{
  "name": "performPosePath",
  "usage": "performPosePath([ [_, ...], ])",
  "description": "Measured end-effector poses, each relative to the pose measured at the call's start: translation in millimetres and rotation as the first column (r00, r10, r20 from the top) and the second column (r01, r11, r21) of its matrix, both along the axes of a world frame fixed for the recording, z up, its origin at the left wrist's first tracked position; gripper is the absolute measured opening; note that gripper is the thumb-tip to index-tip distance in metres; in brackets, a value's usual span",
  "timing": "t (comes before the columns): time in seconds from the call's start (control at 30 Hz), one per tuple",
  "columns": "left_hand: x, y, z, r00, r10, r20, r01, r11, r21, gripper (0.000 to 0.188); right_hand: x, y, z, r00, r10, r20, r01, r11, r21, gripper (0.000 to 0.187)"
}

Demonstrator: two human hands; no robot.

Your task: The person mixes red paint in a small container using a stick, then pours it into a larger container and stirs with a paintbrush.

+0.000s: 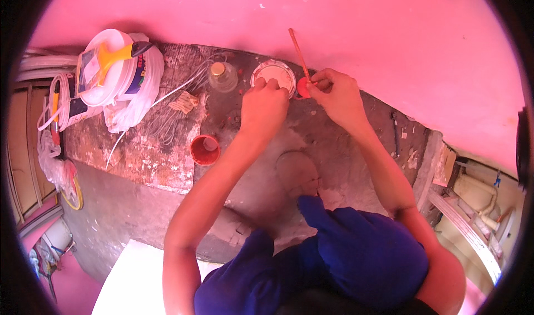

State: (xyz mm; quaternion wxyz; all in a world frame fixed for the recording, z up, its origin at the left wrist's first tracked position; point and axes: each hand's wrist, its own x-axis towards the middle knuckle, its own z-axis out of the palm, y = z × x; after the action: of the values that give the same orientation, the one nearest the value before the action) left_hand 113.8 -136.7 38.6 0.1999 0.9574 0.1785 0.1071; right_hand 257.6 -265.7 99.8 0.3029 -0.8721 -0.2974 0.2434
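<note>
My left hand (263,105) grips the near rim of a round tin of pale paint (273,72) that stands on a worn ledge (167,148) against the pink wall. My right hand (335,94) holds a thin wooden stick (298,52) that slants up toward the wall. Its lower end meets a small red lid (302,87) right beside the tin.
A small glass jar (222,76) stands left of the tin. A red cup (204,150) sits near the ledge's front edge. At the far left is a white bucket (125,73) with a yellow-handled tool (117,55) on its lid. Loose wire and a frayed brush (183,101) lie between.
</note>
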Motion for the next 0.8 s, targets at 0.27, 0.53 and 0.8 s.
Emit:
performPosePath([
  [0.27,14,-12,-10,0.999,-0.011,-0.038,0.015,0.994,0.107,0.015,-1,-19,5,0.994,0.063,-0.091,-0.065,0.998,-0.018,0.023],
  [0.53,2,-14,1,0.993,-0.109,0.049,0.099,0.98,0.175,0.017,-17,-60,-4,0.883,-0.077,-0.463,0.125,0.99,0.073,0.032],
  [0.8,-22,-9,40,0.952,0.071,0.298,-0.057,0.997,-0.057,0.01,-7,-80,-2,0.864,-0.092,-0.496,0.189,0.97,0.15,0.031],
])
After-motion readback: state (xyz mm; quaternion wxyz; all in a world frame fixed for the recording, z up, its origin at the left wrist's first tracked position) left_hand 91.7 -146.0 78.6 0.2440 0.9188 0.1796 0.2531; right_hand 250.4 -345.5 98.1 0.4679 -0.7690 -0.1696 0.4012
